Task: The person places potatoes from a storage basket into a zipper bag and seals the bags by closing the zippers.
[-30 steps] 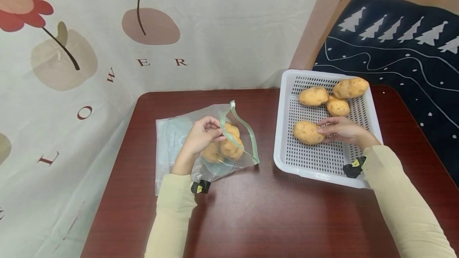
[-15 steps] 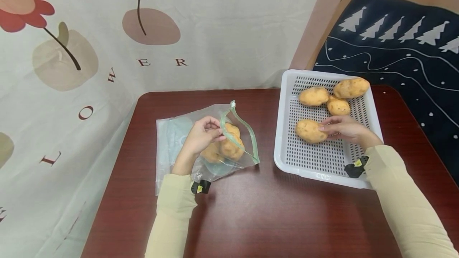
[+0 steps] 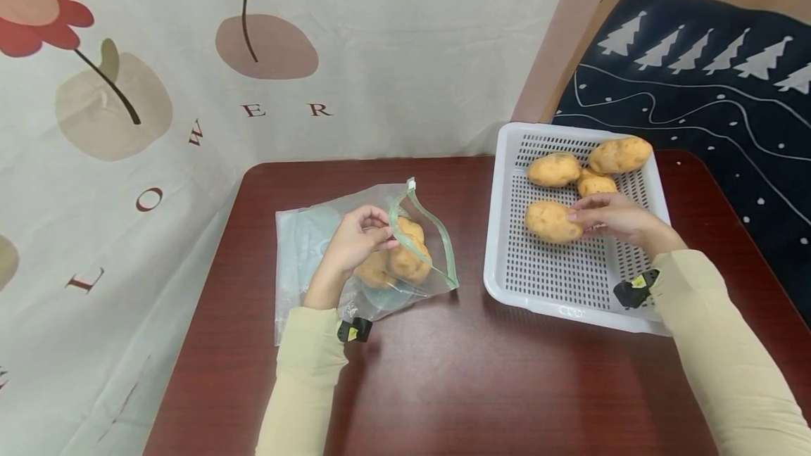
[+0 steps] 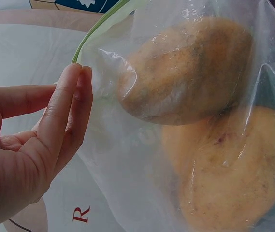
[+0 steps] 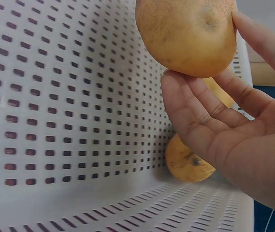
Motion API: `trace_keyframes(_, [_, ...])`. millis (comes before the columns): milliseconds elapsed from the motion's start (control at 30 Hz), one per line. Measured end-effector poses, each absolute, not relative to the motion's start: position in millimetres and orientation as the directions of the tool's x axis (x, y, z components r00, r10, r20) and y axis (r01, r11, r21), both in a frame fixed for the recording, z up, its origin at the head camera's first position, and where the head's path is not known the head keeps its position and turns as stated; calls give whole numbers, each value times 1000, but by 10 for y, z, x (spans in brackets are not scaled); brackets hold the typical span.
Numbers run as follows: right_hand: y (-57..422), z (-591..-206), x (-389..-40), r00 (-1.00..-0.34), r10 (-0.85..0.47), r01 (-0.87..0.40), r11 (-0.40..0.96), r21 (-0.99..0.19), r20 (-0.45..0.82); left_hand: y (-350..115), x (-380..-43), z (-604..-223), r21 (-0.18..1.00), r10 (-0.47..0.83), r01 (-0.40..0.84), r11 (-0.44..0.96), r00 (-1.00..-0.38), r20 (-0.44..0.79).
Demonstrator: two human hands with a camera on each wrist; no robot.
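My left hand (image 3: 357, 238) pinches the green zip edge of a clear plastic bag (image 3: 303, 252) between thumb and fingers. The bag lies on its side with its mouth partly open to the right. Inside it are potatoes (image 4: 229, 164), seen through the plastic. My right hand (image 3: 624, 222) grips a potato (image 3: 550, 222) at its right end, over the white basket (image 3: 493, 245). In the right wrist view, the held potato (image 5: 188, 36) sits between the thumb and fingertips, raised off the basket floor. Three other potatoes (image 3: 553, 170) rest at the basket's far end, one partly behind the right hand.
The dark red table (image 3: 443, 385) carries both bag and basket. A pale printed curtain (image 3: 393, 76) hangs behind the far edge, and a navy cloth with white trees (image 3: 703, 90) hangs at the right. A gap of table separates bag from basket.
My right hand has moved the potato slightly up the frame and to the right, towards the other potatoes. My left hand and the bag have stayed in place.
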State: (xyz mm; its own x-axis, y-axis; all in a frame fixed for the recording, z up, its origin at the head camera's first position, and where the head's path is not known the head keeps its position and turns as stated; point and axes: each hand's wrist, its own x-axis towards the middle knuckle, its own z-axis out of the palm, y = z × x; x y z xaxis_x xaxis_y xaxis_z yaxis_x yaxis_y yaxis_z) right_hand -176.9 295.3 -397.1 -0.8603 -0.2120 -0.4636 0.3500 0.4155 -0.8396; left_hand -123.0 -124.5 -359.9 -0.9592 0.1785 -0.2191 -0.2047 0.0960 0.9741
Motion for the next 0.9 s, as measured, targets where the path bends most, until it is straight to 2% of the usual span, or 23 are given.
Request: trace_keyframes(900, [2791, -3568, -1881, -892, -213, 271, 454, -849, -399, -1246, -1230, -3601, 977, 170, -197, 87, -963, -209])
